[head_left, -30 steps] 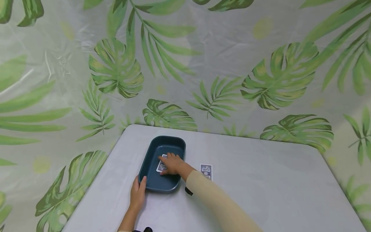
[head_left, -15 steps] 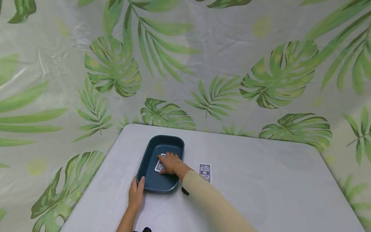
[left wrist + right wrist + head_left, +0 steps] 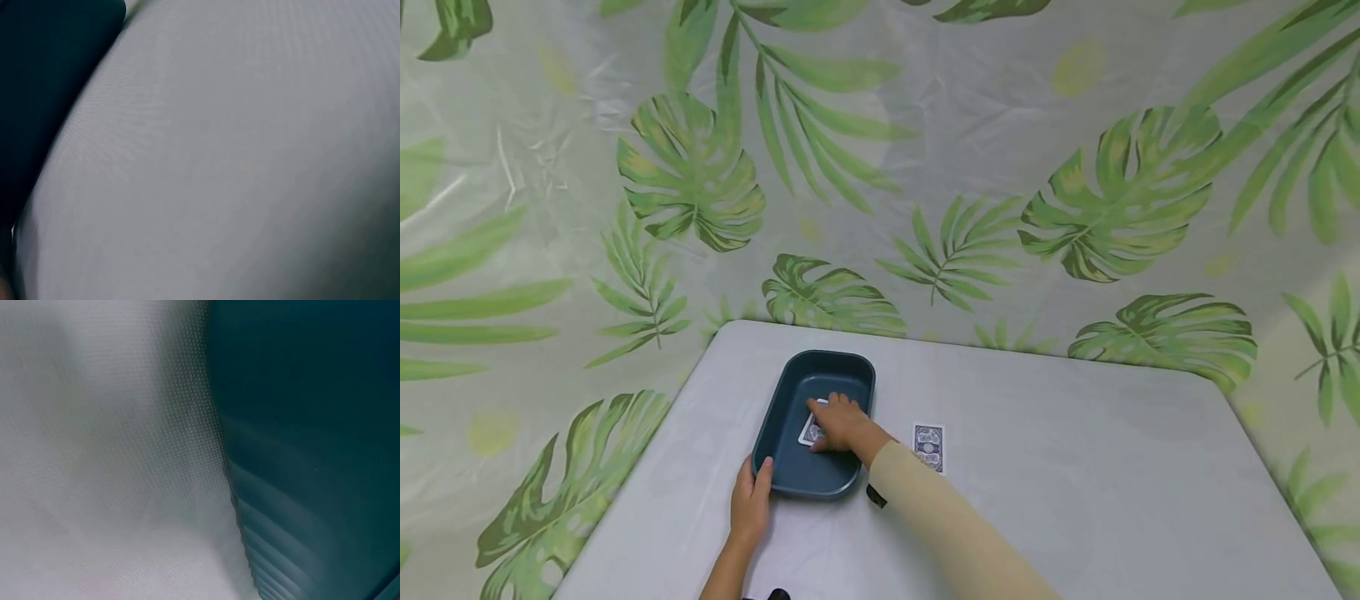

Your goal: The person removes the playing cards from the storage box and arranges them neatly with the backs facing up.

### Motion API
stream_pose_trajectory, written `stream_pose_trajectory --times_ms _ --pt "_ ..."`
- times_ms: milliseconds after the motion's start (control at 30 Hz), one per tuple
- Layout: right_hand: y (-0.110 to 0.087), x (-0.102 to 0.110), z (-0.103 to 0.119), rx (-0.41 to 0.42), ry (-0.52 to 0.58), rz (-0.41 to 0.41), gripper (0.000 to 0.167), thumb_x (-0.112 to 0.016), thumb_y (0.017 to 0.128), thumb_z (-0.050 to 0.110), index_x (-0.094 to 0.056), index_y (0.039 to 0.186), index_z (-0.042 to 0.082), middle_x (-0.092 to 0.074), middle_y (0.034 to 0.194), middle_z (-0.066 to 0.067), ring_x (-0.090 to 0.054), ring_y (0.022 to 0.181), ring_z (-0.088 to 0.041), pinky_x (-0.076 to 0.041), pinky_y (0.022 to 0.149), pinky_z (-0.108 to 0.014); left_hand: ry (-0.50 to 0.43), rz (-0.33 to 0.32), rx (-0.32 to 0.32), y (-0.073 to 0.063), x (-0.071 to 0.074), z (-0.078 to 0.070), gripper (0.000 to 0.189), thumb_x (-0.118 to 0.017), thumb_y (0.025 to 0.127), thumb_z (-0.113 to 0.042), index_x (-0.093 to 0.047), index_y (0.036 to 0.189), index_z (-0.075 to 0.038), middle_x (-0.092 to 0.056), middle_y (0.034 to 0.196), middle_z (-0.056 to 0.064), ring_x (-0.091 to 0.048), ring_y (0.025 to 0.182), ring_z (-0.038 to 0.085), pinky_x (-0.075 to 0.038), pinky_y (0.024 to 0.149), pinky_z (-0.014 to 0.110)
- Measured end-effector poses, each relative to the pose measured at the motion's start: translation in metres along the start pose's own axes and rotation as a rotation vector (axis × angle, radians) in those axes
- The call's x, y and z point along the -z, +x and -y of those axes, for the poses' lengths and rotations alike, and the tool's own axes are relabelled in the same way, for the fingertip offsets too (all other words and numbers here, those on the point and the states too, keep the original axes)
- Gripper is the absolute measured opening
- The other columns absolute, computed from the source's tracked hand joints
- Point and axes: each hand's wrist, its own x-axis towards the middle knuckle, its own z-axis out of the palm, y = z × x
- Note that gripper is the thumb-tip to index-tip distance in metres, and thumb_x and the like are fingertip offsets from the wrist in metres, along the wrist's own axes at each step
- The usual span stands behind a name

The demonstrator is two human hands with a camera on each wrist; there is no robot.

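Observation:
A blue-backed playing card [image 3: 812, 432] lies in a dark teal rectangular tray [image 3: 805, 479], partly covered by my right hand [image 3: 842, 423]. That hand reaches over the tray's right side, its thumb at the card's near edge and fingertips toward the far edge, seeming to hold it by the edges. My left hand [image 3: 750, 504] grips the tray's near left corner, thumb over the rim. In the left wrist view the tray's outer wall [image 3: 50, 81] fills the upper left. The right wrist view shows the tray's ribbed side [image 3: 312, 456] close up; no fingers are clear there.
A second blue-backed playing card [image 3: 928, 447] lies face down on the white table [image 3: 1075, 467], right of the tray and beside my right forearm. Behind the table's far edge hangs a leaf-patterned sheet [image 3: 970, 150]. Dark wrist gear [image 3: 876, 497] shows under the right sleeve.
The head view has shifted slightly, so everything sits a little further left. Both hands stay nearly where they were, the right over the card and the left on the tray.

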Motion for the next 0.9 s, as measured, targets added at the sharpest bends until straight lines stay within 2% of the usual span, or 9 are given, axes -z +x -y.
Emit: stream_pose_trajectory --times_ms 267,533,733,900 --pt "-0.006 0.004 -0.003 0.009 0.036 -0.059 0.085 -0.071 0.072 0.053 -0.034 0.14 0.019 -0.044 0.122 -0.015 -0.042 0.111 -0.028 -0.037 0.091 -0.04 -0.013 0.012 -0.004 -0.001 -0.003 -0.002 0.045 -0.039 0.099 -0.027 -0.043 0.126 0.008 -0.048 0.121 0.028 -0.043 0.114 0.04 -0.03 0.094 0.052" --pt "-0.011 0.008 -0.003 0.044 0.035 -0.107 0.085 -0.067 0.073 0.059 -0.034 0.141 0.021 -0.049 0.12 -0.01 -0.043 0.105 -0.023 -0.037 0.09 -0.038 -0.02 0.025 0.008 -0.001 -0.003 -0.003 0.045 -0.039 0.099 -0.027 -0.043 0.126 0.008 -0.048 0.121 0.027 -0.044 0.112 0.039 -0.031 0.094 0.052" --pt "-0.022 0.029 -0.004 0.091 0.005 -0.174 0.082 -0.064 0.075 0.06 -0.032 0.143 0.028 -0.046 0.12 -0.008 -0.042 0.104 -0.021 -0.035 0.085 -0.04 -0.015 0.022 0.005 -0.002 -0.002 -0.003 0.043 -0.039 0.099 -0.026 -0.043 0.125 0.009 -0.049 0.119 0.028 -0.044 0.111 0.04 -0.031 0.093 0.053" --pt "-0.035 0.05 -0.02 0.148 -0.06 -0.295 0.078 -0.061 0.078 0.059 -0.028 0.144 0.032 -0.041 0.125 -0.012 -0.04 0.109 -0.024 -0.034 0.088 -0.042 -0.004 -0.001 -0.006 -0.002 0.0 -0.001 0.043 -0.04 0.098 -0.025 -0.044 0.124 0.009 -0.048 0.119 0.029 -0.043 0.112 0.041 -0.031 0.093 0.053"
